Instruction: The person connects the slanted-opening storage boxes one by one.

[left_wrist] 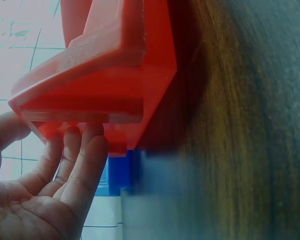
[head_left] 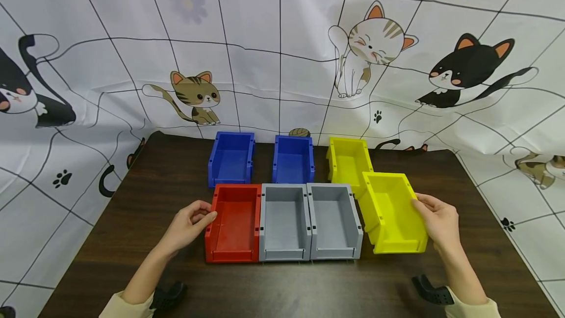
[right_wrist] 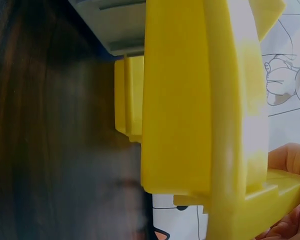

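In the head view, my left hand (head_left: 189, 225) holds the left wall of a red bin (head_left: 235, 220), thumb at the rim and fingers against the outside. The left wrist view shows those fingers (left_wrist: 85, 165) under the rim of the red bin. My right hand (head_left: 440, 220) grips the right wall of a yellow bin (head_left: 394, 210), which appears raised above the table. Two grey bins, the left one (head_left: 287, 222) and the right one (head_left: 334, 220), stand side by side between the red and held yellow bins. The right fingers are partly hidden in both views.
Behind the front row stand a left blue bin (head_left: 231, 158), a second blue bin (head_left: 293, 160) and another yellow bin (head_left: 348, 161). The held yellow bin overlaps that last one in view. All are on a dark wood table (head_left: 282, 288), with a cat-print curtain (head_left: 265, 63) behind.
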Motion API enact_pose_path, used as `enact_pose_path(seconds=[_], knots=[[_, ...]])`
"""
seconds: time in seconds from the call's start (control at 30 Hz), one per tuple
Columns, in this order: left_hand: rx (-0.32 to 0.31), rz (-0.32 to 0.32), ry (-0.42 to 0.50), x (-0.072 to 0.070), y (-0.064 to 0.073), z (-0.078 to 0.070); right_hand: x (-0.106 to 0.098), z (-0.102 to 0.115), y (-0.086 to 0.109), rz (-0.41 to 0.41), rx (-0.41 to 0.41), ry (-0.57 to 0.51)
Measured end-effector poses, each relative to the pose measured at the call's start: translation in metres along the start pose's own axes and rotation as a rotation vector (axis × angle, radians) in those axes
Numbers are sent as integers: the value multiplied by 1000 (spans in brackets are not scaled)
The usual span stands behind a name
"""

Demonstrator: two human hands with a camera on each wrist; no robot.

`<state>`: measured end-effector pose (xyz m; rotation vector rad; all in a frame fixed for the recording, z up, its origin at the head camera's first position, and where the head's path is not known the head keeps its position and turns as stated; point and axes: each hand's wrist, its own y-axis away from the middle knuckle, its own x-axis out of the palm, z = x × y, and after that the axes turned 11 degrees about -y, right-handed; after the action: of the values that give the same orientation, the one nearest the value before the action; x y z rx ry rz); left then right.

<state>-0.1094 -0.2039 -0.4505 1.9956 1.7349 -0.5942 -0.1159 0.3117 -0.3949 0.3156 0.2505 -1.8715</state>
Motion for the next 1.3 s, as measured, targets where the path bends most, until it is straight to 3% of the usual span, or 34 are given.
enact_pose_path(seconds=[0.67, 0.97, 1.13, 1.3], knots=[[3, 14, 12, 0, 1, -1, 9, -12, -3, -8, 15, -31], [-8, 19, 9, 0, 1, -5, 1, -8, -1, 109, -17, 112], [-9, 24, 15, -1, 1, -4, -1, -1, -4, 172, 47, 165], [5, 22, 16, 0, 2, -3, 0, 1, -6, 178, 75, 193]])
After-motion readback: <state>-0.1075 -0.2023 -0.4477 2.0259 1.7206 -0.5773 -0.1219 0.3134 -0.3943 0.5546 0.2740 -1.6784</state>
